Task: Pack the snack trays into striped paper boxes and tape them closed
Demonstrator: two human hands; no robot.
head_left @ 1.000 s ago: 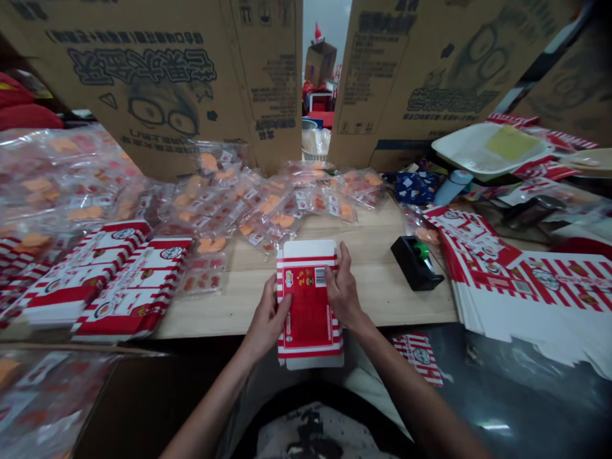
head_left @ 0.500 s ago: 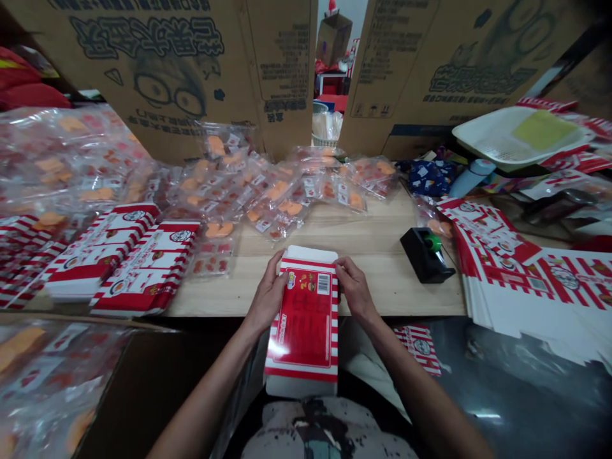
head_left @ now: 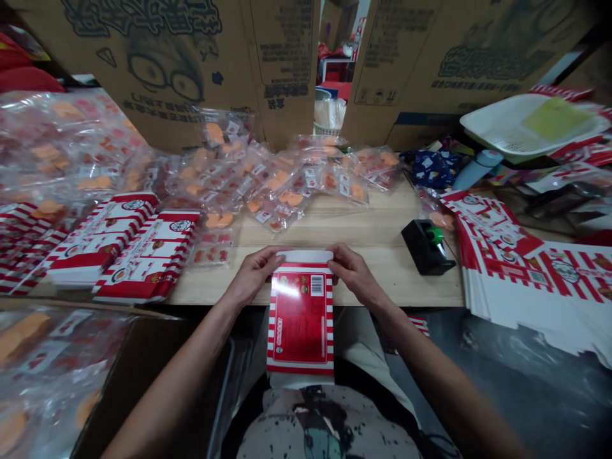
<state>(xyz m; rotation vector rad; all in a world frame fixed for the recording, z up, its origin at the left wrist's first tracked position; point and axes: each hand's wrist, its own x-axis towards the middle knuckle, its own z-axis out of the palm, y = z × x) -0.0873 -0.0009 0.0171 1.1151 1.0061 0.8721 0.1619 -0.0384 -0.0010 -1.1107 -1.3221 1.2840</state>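
Note:
A red-and-white striped carton (head_left: 301,325) with a barcode lies between my hands, its lower end against my body and its upper end at the table's front edge. At its far end a white flap (head_left: 306,256) sticks out. My left hand (head_left: 255,271) pinches the carton's upper left corner by the flap. On the opposite corner, the fingers of my right hand (head_left: 351,271) are closed, thumb near the flap. The carton's underside and the fingertips beneath it are hidden.
Folded striped cartons (head_left: 148,255) and clear bags with orange pieces (head_left: 277,185) cover the left and back. A black tape dispenser (head_left: 427,247) stands right, beside flat carton sheets (head_left: 516,268). An open cardboard box (head_left: 143,357) is at lower left. Large cardboard boxes (head_left: 282,70) wall the back.
Both hands have shifted to the carton's top corners, by the white flap. The carton's face has tilted and sits slightly further left. The camera view has moved a little.

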